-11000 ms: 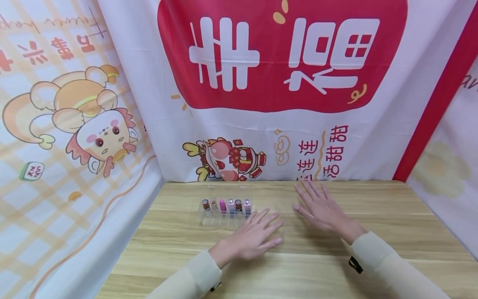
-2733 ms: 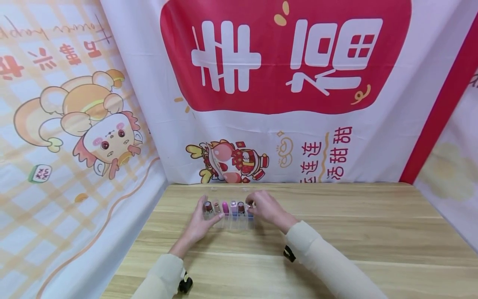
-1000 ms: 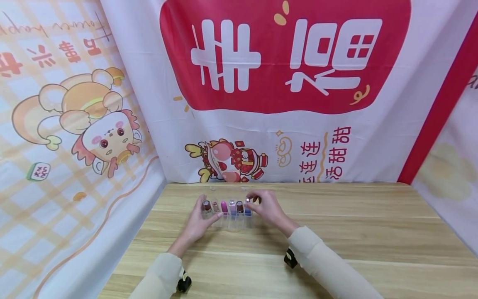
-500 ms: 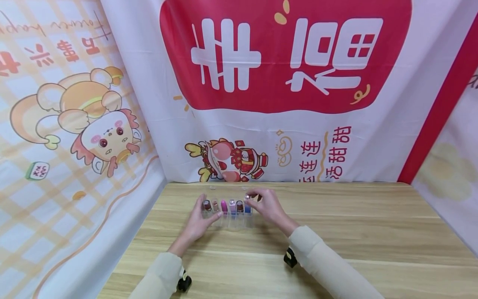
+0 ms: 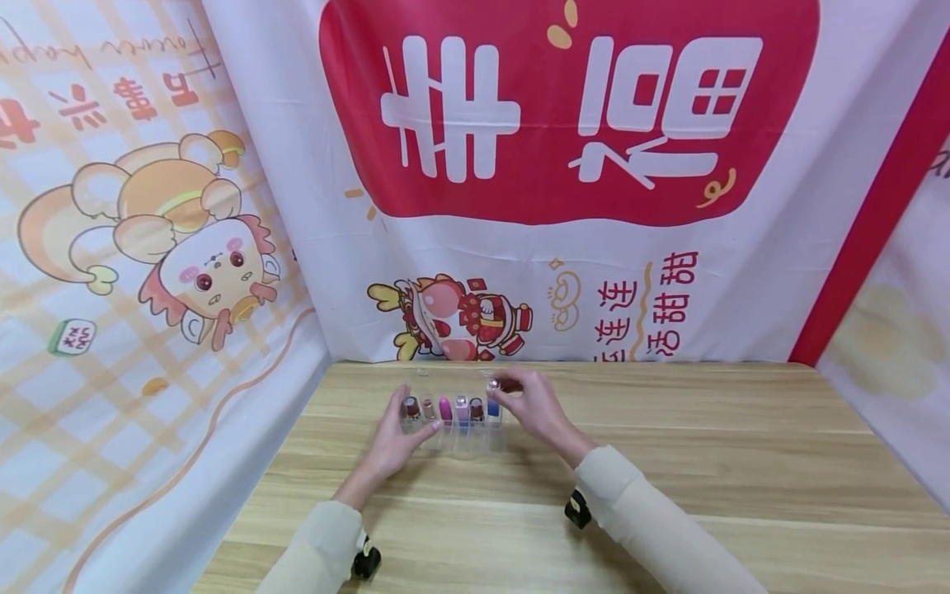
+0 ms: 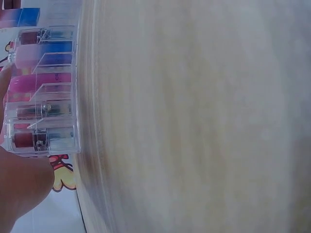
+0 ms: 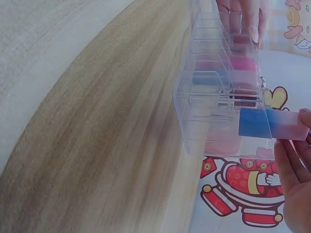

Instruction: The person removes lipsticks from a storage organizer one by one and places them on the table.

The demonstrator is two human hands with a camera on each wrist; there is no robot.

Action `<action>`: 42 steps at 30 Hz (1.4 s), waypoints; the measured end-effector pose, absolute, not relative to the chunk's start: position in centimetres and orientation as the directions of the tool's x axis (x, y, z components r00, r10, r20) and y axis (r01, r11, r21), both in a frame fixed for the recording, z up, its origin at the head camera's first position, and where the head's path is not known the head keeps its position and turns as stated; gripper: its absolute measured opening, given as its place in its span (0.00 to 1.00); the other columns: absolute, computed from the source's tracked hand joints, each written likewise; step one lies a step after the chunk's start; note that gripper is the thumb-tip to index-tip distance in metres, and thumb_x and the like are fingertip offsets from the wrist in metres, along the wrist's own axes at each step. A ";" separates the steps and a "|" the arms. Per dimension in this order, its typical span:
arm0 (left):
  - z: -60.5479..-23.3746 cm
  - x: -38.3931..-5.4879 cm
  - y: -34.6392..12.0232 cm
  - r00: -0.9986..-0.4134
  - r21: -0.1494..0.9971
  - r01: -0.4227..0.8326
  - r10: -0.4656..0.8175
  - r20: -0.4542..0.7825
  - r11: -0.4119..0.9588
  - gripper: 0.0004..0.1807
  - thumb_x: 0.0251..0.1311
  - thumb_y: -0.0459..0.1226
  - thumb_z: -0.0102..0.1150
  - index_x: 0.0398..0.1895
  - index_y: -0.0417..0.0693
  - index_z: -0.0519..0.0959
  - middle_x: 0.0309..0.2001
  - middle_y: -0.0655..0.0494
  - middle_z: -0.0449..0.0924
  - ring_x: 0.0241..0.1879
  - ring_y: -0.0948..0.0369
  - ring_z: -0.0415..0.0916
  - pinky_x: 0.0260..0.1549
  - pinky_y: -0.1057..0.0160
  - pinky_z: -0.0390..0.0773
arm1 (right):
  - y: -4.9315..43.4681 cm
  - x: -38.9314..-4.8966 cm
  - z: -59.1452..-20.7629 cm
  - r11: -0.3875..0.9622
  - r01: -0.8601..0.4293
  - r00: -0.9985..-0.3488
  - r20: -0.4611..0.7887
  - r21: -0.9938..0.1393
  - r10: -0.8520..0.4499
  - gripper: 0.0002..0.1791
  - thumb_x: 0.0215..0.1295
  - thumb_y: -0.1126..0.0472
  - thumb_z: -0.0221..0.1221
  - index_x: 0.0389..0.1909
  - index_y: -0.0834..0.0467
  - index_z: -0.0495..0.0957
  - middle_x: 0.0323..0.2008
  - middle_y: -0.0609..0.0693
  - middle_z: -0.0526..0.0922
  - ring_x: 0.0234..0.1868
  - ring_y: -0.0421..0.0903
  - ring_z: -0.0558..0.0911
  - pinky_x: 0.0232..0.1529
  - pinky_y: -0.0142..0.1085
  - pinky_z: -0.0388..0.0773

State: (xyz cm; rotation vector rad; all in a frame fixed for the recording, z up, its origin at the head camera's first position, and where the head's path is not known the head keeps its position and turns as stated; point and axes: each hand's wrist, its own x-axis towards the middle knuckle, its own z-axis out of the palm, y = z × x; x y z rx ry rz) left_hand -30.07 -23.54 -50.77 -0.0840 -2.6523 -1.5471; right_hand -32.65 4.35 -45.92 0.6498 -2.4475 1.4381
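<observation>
A clear compartmented lipstick holder [image 5: 466, 444] stands on the table near the back edge. My left hand [image 5: 395, 439] grips its left end, with the thumb in front. My right hand [image 5: 540, 415] pinches the upper end of a pink-to-blue lipstick tube [image 7: 272, 125]. In the right wrist view, the tube's blue end is still inside the upper part of the end compartment. The other compartments hold several lipsticks: a bright pink one [image 5: 445, 410], brown ones such as the leftmost lipstick [image 5: 411, 407], and another pink-blue tube [image 6: 43, 54].
The wooden table [image 5: 668, 478] spreads in front and to the right. A printed white-and-red cloth [image 5: 557, 190] hangs behind it, and a checked cloth [image 5: 96, 330] runs along the left side. A black wrist strap piece [image 5: 577, 509] shows below the right sleeve.
Both hands lay flat on the table at first. Since then the left has gripped the holder's left end, and the right has pinched the rightmost tube and raised it a little.
</observation>
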 end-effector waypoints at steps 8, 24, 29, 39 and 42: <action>-50.4 -29.8 -23.3 -0.995 0.872 0.094 0.018 0.097 0.481 0.64 0.55 0.55 0.74 0.84 0.49 0.41 0.82 0.42 0.46 0.78 0.40 0.48 0.76 0.40 0.53 | 4.5 -32.8 -45.7 0.390 -0.507 -0.862 0.444 -0.769 -0.245 0.09 0.64 0.62 0.70 0.44 0.53 0.87 0.41 0.45 0.88 0.41 0.39 0.87 0.46 0.30 0.86; -50.5 -29.9 -23.3 -0.996 0.877 0.083 0.014 0.087 0.474 0.64 0.55 0.54 0.74 0.84 0.51 0.40 0.82 0.43 0.45 0.79 0.42 0.47 0.76 0.41 0.51 | 4.8 -32.2 -44.6 0.359 -0.524 -0.851 0.460 -0.773 -0.253 0.11 0.64 0.61 0.70 0.48 0.54 0.87 0.43 0.46 0.88 0.43 0.42 0.87 0.47 0.32 0.87; -50.5 -30.0 -23.4 -0.996 0.878 0.090 0.019 0.092 0.471 0.64 0.55 0.55 0.74 0.84 0.51 0.40 0.82 0.43 0.45 0.79 0.42 0.46 0.76 0.41 0.50 | 4.9 -32.1 -44.2 0.358 -0.530 -0.848 0.465 -0.769 -0.255 0.10 0.64 0.62 0.70 0.46 0.55 0.87 0.42 0.47 0.88 0.42 0.41 0.87 0.46 0.31 0.86; -50.4 -30.0 -23.4 -0.995 0.883 0.093 0.018 0.096 0.461 0.62 0.57 0.52 0.74 0.84 0.51 0.40 0.82 0.43 0.45 0.79 0.42 0.46 0.76 0.40 0.50 | 5.2 -32.0 -43.3 0.344 -0.538 -0.842 0.472 -0.770 -0.259 0.10 0.64 0.62 0.70 0.45 0.55 0.87 0.41 0.47 0.89 0.41 0.42 0.87 0.47 0.34 0.87; -50.5 -30.0 -23.4 -0.996 0.878 0.085 0.016 0.088 0.471 0.62 0.57 0.52 0.74 0.84 0.52 0.40 0.82 0.45 0.45 0.79 0.43 0.46 0.77 0.41 0.50 | 5.5 -32.0 -43.1 0.344 -0.545 -0.838 0.479 -0.765 -0.262 0.09 0.64 0.62 0.70 0.44 0.54 0.88 0.41 0.47 0.89 0.41 0.42 0.87 0.46 0.33 0.87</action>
